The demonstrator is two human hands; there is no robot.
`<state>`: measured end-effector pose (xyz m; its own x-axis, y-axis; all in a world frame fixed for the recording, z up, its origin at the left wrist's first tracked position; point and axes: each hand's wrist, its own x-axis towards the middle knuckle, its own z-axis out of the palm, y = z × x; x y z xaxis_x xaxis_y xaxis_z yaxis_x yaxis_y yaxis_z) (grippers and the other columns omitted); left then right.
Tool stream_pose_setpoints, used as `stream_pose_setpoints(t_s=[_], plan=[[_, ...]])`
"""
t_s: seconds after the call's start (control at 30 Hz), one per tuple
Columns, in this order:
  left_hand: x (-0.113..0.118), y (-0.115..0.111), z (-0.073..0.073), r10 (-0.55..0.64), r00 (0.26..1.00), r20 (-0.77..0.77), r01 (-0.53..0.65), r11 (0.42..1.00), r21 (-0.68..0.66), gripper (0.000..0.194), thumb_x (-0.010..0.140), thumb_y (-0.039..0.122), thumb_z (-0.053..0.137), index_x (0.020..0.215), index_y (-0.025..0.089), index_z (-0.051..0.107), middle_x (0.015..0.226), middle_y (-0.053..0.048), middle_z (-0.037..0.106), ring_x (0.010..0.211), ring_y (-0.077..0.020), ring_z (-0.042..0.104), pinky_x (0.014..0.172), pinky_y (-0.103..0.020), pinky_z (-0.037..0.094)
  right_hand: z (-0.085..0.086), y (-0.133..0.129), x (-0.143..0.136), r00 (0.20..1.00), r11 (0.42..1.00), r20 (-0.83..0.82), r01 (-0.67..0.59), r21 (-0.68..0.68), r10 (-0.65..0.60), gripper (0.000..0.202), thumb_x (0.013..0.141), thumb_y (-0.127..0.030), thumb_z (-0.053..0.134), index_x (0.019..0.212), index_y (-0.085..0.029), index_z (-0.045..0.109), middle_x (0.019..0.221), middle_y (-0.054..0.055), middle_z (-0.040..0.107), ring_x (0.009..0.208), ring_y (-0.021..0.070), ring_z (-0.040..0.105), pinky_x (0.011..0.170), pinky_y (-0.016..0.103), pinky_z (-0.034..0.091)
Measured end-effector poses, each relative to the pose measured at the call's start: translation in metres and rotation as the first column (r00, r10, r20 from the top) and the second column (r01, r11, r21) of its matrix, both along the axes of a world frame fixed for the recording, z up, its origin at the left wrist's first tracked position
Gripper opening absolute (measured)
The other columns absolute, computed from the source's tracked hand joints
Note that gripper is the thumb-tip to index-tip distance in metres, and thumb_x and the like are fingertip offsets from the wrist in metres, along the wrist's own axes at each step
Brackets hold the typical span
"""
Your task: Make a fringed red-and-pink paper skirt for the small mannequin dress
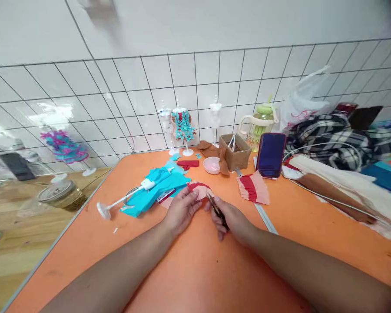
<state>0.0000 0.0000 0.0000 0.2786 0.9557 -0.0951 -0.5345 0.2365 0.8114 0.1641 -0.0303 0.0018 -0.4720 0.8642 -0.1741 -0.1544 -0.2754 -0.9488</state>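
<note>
Crowding: teal cloth [164, 190] by left hand [181, 208], phone [271, 155] beyond right hand [231, 218]
Grasping: left, pink-red piece [200, 190]; right, scissors [219, 211]
Table [192, 274]: orange
Wall [143, 104]: white tile

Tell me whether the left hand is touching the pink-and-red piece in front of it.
Touching. The head view shows the left hand holding the pink-and-red piece by its left side, with no gap between them.

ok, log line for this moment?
left hand: holds pink-red piece | right hand: grips dark tool beside piece | phone: upright
</note>
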Motion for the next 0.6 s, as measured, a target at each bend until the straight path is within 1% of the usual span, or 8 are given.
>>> stream_pose_setpoints(t_s=[0.07,0.17,0.23,0.33,0.4,0.47,0.6], plan=[[0.0017,0.0017,0.0012,0.033,0.999,-0.003,-0.033,0.999,-0.015,0.016,0.078,0.018,0.071,0.091,0.015,0.062,0.083,-0.002,0.069,0.074,-0.0125,0.067,0.070,-0.023,0.055,-0.0040,-0.0026,-0.0026,0.997,0.998,0.047,-0.063,-0.009,0.063,0.054,0.084,-0.072,0.039,0.088,-0.020,0.047,0.052,-0.008,0.050,0.038,0.0090,0.048,0.041,0.023,0.046],[0.0031,0.0024,0.0025,0.064,0.998,-0.009,-0.064,0.997,-0.043,0.022,0.075,0.017,0.074,0.094,0.016,0.062,0.083,-0.001,0.070,0.075,-0.0138,0.068,0.071,-0.025,0.056,-0.0062,-0.0055,-0.0044,0.985,0.990,0.104,-0.140,-0.003,0.139,0.057,0.082,-0.076,0.037,0.088,-0.020,0.044,0.062,0.000,0.066,0.046,0.0132,0.061,0.041,0.021,0.042],[0.0033,0.0019,0.0031,0.068,0.998,-0.014,-0.069,0.996,-0.055,0.027,0.073,0.017,0.076,0.096,0.018,0.062,0.082,0.000,0.069,0.073,-0.0133,0.068,0.070,-0.024,0.056,-0.0050,-0.0064,-0.0038,0.978,0.986,0.135,-0.166,0.023,0.161,0.059,0.080,-0.079,0.037,0.088,-0.021,0.041,0.071,0.003,0.071,0.045,0.0126,0.061,0.039,0.020,0.039],[0.0033,0.0010,0.0042,0.091,0.995,-0.027,-0.092,0.995,-0.032,0.037,0.072,0.017,0.077,0.105,0.020,0.061,0.084,0.000,0.069,0.071,-0.0105,0.067,0.066,-0.020,0.055,-0.0026,-0.0060,-0.0017,0.974,0.985,0.178,-0.155,0.077,0.139,0.057,0.081,-0.078,0.039,0.087,-0.021,0.040,0.077,0.004,0.073,0.037,0.0100,0.056,0.037,0.020,0.036],[0.0035,0.0005,0.0052,0.121,0.992,-0.035,-0.122,0.993,-0.012,0.044,0.071,0.016,0.078,0.111,0.021,0.060,0.085,0.001,0.069,0.070,-0.0087,0.066,0.064,-0.017,0.054,-0.0026,-0.0050,-0.0004,0.977,0.988,0.181,-0.132,0.085,0.115,0.055,0.083,-0.076,0.039,0.088,-0.022,0.040,0.076,0.003,0.073,0.036,0.0095,0.054,0.037,0.020,0.037],[0.0039,0.0000,0.0065,0.136,0.990,-0.038,-0.136,0.991,0.014,0.048,0.071,0.016,0.078,0.115,0.021,0.058,0.085,0.000,0.069,0.071,-0.0087,0.066,0.065,-0.018,0.055,-0.0038,-0.0039,0.0005,0.979,0.991,0.179,-0.116,0.069,0.103,0.053,0.084,-0.074,0.037,0.088,-0.022,0.040,0.073,0.002,0.072,0.035,0.0100,0.054,0.037,0.020,0.037],[0.0048,-0.0015,0.0078,0.122,0.992,-0.034,-0.119,0.989,0.088,0.049,0.073,0.017,0.076,0.118,0.022,0.057,0.084,0.000,0.068,0.071,-0.0097,0.064,0.066,-0.021,0.055,-0.0058,-0.0024,0.0016,0.980,0.991,0.165,-0.125,0.057,0.114,0.049,0.088,-0.070,0.033,0.089,-0.022,0.042,0.070,0.002,0.072,0.035,0.0103,0.053,0.037,0.020,0.036]])
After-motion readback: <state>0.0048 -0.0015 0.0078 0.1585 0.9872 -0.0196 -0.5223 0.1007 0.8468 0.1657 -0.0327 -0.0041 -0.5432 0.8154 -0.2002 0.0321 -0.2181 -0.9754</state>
